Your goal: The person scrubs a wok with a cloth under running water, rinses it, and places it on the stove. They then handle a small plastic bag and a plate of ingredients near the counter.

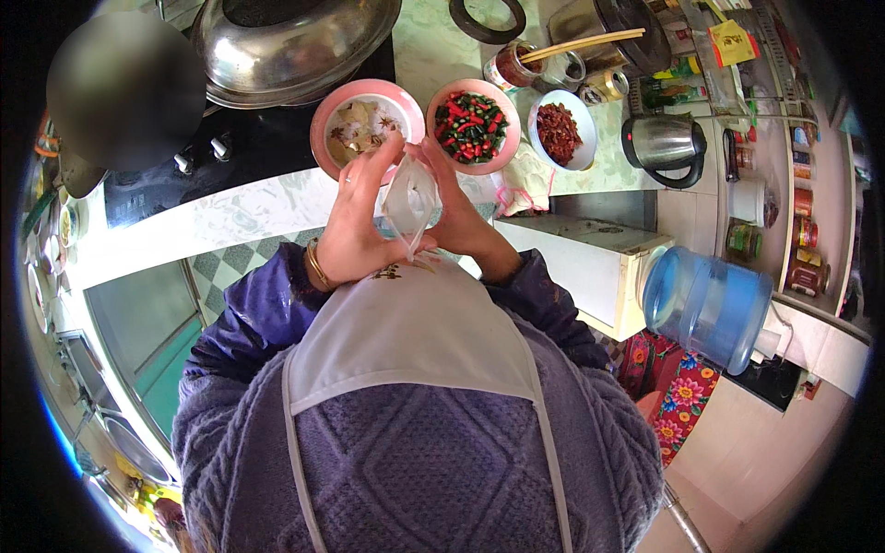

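A small translucent plastic bag (411,197) is held upright between my two hands, its mouth spread. My left hand (363,214) grips one side of it and my right hand (460,207) the other, with thumbs and fingertips close together. Just beyond my left fingers stands a pink-rimmed bowl (320,128) with star anise, bay leaves and other dry spices. Beside it is a pink bowl (513,138) of chopped red and green chillies. Farther right, a white bowl (588,128) holds a dark red, chunky food.
A large steel wok lid (297,55) covers the black cooktop (263,138) at the left. Chopsticks (588,43) lie across an open jar (508,67) behind the bowls. An electric kettle (662,142) stands right; a blue water bottle (709,304) is lower right.
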Demonstrator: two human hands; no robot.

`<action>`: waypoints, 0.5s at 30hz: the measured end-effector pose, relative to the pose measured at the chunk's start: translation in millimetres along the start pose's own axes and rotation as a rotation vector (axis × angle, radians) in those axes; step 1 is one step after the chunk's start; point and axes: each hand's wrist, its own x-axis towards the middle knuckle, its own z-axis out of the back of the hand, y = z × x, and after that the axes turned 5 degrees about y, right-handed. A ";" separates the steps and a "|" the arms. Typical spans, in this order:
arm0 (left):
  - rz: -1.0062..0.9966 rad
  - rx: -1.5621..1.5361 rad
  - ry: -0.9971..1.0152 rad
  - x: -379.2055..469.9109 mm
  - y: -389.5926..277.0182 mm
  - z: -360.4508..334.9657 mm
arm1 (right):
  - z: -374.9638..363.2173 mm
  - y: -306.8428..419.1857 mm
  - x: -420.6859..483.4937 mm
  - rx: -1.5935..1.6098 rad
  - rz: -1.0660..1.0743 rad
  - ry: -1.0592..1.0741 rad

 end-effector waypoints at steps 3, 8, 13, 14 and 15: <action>-0.055 0.066 0.070 2.6 -3.7 4.6 | -1.2 -0.2 -3.2 0.023 -0.022 -0.021; -0.018 -0.011 0.071 4.4 -7.0 1.9 | 0.6 0.0 -5.3 -0.091 0.009 -0.028; -0.018 -0.088 0.028 0.8 3.1 3.4 | 13.0 -16.1 -51.0 -0.315 -0.035 -0.381; 0.029 -0.071 -0.006 -1.7 6.5 4.7 | 16.2 -20.2 -61.4 -0.241 -0.050 -0.472; 0.072 -0.057 -0.038 -1.4 10.2 5.3 | 23.3 -29.8 -74.5 -0.105 -0.262 -0.456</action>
